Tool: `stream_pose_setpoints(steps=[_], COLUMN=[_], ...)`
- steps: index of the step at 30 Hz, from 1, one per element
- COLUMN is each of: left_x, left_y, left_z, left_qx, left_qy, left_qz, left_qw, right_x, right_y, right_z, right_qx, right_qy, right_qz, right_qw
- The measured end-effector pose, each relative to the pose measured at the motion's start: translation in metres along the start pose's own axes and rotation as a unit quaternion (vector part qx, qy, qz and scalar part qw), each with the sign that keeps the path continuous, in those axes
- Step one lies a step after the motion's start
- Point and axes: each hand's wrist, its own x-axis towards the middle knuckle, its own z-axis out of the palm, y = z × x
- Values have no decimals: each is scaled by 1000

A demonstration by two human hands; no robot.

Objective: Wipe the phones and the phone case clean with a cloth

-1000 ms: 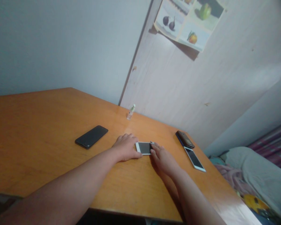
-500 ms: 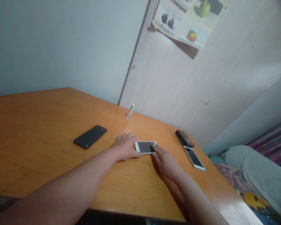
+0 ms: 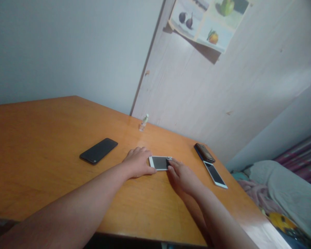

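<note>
A white smartphone (image 3: 160,163) with a dark screen lies on the wooden table (image 3: 134,211), its long side running left to right. My left hand (image 3: 138,162) holds its left end, thumb at the near edge and fingers at the far edge. Over the right end, the fingers of my right hand (image 3: 182,176) are pinched together. A small shiny metal-looking piece (image 3: 169,158) shows at those fingertips; its kind is too small to make out. The fingers hide the phone's right end.
A black smartphone (image 3: 99,151) lies to the left. A small clear bottle (image 3: 144,122) stands near the wall. On the right are another white phone (image 3: 215,174) and a dark phone-like stack (image 3: 204,153). Bedding (image 3: 287,186) lies beyond the right edge.
My right fingertips and the small shiny piece have shifted slightly on the white smartphone's right end. My left hand keeps its hold.
</note>
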Motion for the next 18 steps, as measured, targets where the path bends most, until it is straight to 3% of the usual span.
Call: stream_pose_setpoints(steps=[4, 10, 18], left_x=[0, 0, 0], left_y=[-2, 0, -2], left_z=[1, 1, 4], left_qx=[0, -1, -1], left_qy=[9, -3, 6], left_qz=[10, -1, 5], left_qw=[1000, 1000, 1000], right_x=[13, -26, 7], right_y=[-5, -16, -21], right_z=[4, 2, 4], right_qx=[-4, 10, -6], right_qy=[11, 12, 11], right_qz=[14, -7, 1], right_qw=[1000, 1000, 1000])
